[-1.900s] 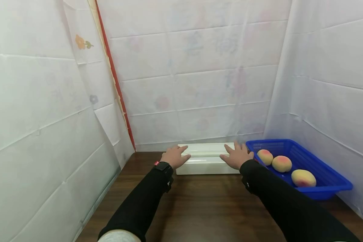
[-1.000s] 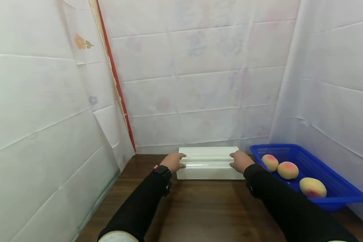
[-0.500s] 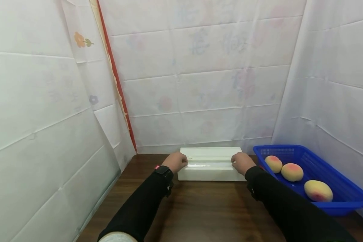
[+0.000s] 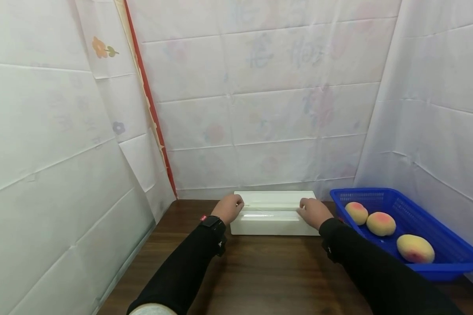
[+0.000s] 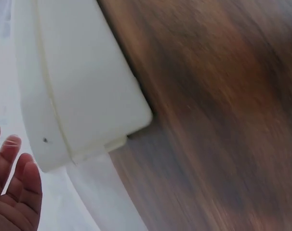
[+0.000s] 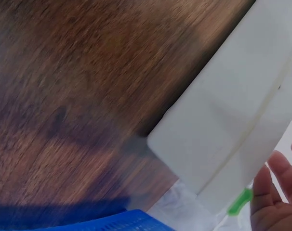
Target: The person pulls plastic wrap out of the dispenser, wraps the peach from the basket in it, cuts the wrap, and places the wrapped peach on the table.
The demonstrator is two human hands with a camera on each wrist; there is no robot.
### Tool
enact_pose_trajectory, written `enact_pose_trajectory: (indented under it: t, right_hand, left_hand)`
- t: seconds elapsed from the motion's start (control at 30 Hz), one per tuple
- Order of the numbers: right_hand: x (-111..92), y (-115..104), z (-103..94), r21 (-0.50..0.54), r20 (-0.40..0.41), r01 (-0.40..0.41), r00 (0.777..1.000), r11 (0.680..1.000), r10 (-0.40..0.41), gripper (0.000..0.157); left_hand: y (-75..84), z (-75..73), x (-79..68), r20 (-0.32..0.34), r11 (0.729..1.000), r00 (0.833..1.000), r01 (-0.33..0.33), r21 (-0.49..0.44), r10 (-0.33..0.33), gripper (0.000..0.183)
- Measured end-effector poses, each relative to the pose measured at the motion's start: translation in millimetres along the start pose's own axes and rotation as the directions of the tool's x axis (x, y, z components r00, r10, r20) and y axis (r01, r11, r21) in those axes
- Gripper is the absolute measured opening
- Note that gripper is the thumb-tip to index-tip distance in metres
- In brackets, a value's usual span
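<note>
A long white cling film dispenser (image 4: 275,226) lies across the far part of the wooden table, with a glossy clear strip along its top. My left hand (image 4: 227,208) is at its left end, fingers curled and thumb against them, pinching the edge of the clear cling film (image 4: 270,214). At the right end my right hand (image 4: 314,212) pinches the film in the same way. The film is nearly invisible; a thin shiny line crosses a left fingertip (image 5: 12,142) in the left wrist view. A green part (image 6: 240,201) shows beside the right fingers in the right wrist view.
A blue plastic basket (image 4: 449,266) stands to the right, holding three peaches (image 4: 415,248). Its near-left rim is close to my right forearm. White sheeting (image 4: 268,109) hangs behind and on both sides. The brown wooden table (image 4: 268,275) extends toward me.
Both hands came down from spread above the dispenser to its ends, and their fingers curled in to pinch at its top. Lately they rose very slightly. The view shifted a little.
</note>
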State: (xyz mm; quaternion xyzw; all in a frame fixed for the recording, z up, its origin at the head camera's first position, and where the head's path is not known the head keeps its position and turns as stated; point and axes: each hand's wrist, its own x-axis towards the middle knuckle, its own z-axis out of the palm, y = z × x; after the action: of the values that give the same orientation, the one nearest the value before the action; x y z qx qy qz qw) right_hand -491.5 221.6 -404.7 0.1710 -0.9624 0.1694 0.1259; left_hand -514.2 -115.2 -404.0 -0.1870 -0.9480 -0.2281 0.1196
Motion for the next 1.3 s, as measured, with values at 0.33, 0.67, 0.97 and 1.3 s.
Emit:
enact_pose_trajectory:
  t: [0.33, 0.67, 0.97, 1.3]
  right_hand:
    - [3.3, -5.9, 3.9, -0.021, -0.036, 0.061, 0.997, 0.998, -0.062, 0.016]
    - [4.8, 5.3, 7.0, 0.005, -0.033, 0.043, 0.999, 0.999, -0.043, 0.013]
    - [5.8, 2.5, 13.7, 0.000, -0.100, 0.071, 0.992, 0.997, -0.070, 0.030]
    - [8.4, 3.2, 17.6, -0.064, -0.173, 0.042, 0.984, 0.997, -0.052, 0.014]
  left_hand:
    - [-3.0, 7.0, 7.4, -0.044, 0.992, 0.996, 0.069, -0.106, -0.074, 0.018]
    - [-5.3, 13.8, 7.9, -0.085, 0.970, 0.988, 0.107, -0.220, -0.128, 0.017]
    - [-7.7, 20.2, 3.3, -0.114, 0.949, 0.985, 0.094, -0.302, -0.133, 0.016]
    - [-9.5, 21.3, 1.9, -0.125, 0.938, 0.978, 0.117, -0.327, -0.166, 0.017]
